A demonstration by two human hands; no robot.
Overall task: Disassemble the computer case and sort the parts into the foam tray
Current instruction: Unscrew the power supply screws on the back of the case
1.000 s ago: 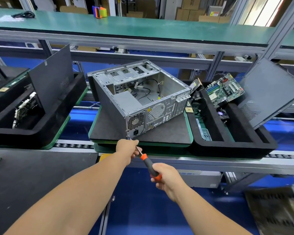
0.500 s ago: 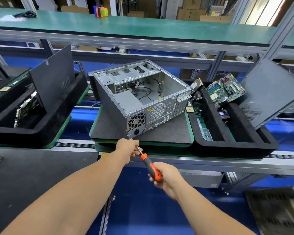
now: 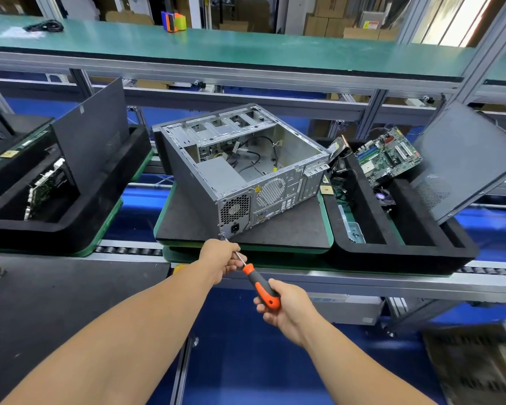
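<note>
We find the computer case (image 3: 243, 173) lying open on its mat, left of the foam tray (image 3: 403, 249). The right hand (image 3: 284, 308) grips the screwdriver (image 3: 259, 283) handle; the left hand (image 3: 219, 258) pinches its shaft at the case's near bottom corner. We judge a power-supply screw is being worked; next, steady turning and catching the screw.

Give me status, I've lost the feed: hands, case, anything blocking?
Right hand grips screwdriver handle; left hand pinches its shaft. Tip at computer case rear lower corner. Nothing in the way.
</note>
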